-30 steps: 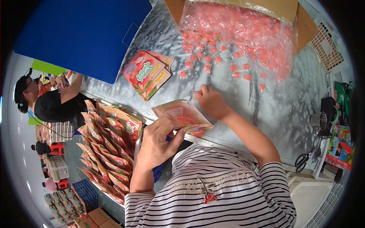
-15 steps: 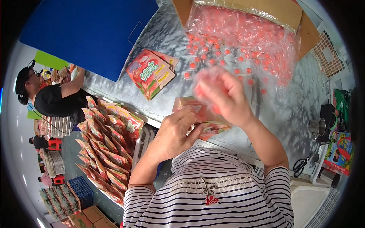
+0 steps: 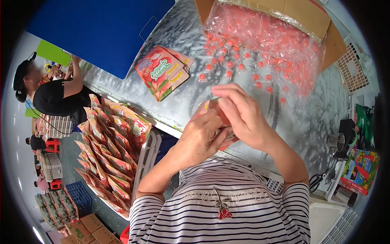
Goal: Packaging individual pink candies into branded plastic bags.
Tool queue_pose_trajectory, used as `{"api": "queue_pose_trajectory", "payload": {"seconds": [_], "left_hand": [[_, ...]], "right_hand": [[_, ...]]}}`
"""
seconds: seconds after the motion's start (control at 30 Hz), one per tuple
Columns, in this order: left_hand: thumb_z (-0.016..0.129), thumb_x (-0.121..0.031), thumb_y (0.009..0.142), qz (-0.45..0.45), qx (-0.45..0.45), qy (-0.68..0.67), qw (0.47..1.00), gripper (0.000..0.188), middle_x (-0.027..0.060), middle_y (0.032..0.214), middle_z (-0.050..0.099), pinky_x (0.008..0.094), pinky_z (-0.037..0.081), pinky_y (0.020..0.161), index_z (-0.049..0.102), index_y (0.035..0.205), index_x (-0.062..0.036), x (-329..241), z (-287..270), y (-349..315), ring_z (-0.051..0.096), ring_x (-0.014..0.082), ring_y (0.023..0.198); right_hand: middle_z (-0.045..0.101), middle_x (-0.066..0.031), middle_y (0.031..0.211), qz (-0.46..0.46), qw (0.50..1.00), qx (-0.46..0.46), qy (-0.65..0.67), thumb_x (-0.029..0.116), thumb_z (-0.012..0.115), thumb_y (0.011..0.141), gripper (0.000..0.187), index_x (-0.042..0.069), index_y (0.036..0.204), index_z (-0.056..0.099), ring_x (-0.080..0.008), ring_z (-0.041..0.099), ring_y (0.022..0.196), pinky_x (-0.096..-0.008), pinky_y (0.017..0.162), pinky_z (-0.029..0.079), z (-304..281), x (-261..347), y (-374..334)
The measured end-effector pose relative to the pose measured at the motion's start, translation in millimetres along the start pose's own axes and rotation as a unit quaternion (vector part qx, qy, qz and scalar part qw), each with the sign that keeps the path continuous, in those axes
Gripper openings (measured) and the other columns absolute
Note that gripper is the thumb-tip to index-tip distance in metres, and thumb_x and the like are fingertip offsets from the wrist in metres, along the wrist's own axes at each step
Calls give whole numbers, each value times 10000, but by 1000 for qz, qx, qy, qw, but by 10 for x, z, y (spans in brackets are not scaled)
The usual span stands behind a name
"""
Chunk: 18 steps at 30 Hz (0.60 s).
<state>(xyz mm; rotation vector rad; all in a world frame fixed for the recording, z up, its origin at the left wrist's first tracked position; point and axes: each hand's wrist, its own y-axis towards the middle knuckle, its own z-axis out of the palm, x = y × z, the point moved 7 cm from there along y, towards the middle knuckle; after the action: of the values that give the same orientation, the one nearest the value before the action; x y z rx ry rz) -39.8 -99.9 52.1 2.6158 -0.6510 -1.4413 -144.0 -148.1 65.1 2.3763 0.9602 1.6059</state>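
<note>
My left hand [image 3: 199,136] is closed on a pink-red pouch [image 3: 202,108], holding it upright at the table's near edge. Over the pouch's mouth is my right hand [image 3: 245,120], its fingers stretched out; no candy shows in it, though its palm side is hidden. Beyond both hands, small red candies in clear wrappers [image 3: 229,65] lie scattered on the table. They spill from a clear plastic bag [image 3: 280,44] in a cardboard box [image 3: 280,12]. A few flat pouches [image 3: 156,75] lie stacked to the left of the candies.
At left, a white crate [image 3: 142,162] holds several filled pouches [image 3: 107,150] standing in rows. A blue board [image 3: 97,32] covers the far left; a person in black [image 3: 61,95] works beyond it. Scissors [image 3: 317,181], a metal cup [image 3: 335,142] and a basket [image 3: 351,69] are at right.
My right hand has come down and left to the pouch's mouth. The wrapped candies it held are no longer visible in it, and its fingers have straightened. The left hand still grips the pouch.
</note>
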Motion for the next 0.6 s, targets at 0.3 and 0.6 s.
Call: {"api": "queue_pose_trajectory", "payload": {"seconds": [0.3, 0.6], "left_hand": [[684, -7, 771, 64, -88, 38, 993, 117, 134, 749, 525, 416, 448, 611, 568, 788, 6, -122, -73, -104, 517, 308, 640], [750, -225, 736, 80, -114, 115, 984, 615, 201, 1238, 518, 385, 427, 921, 522, 1264, -6, -59, -510, -167, 555, 309, 1044]], "right_hand": [[609, -114, 1069, -71, 956, 200, -202, 72, 636, 825, 214, -15, 1019, 617, -286, 530, 1141, -516, 1079, 286, -43, 255, -275], [619, -88, 1010, -162, 934, 219, -231, 10, 614, 727, 92, -2, 812, 648, -253, 519, 1170, -605, 1094, 225, -33, 382, -460]]}}
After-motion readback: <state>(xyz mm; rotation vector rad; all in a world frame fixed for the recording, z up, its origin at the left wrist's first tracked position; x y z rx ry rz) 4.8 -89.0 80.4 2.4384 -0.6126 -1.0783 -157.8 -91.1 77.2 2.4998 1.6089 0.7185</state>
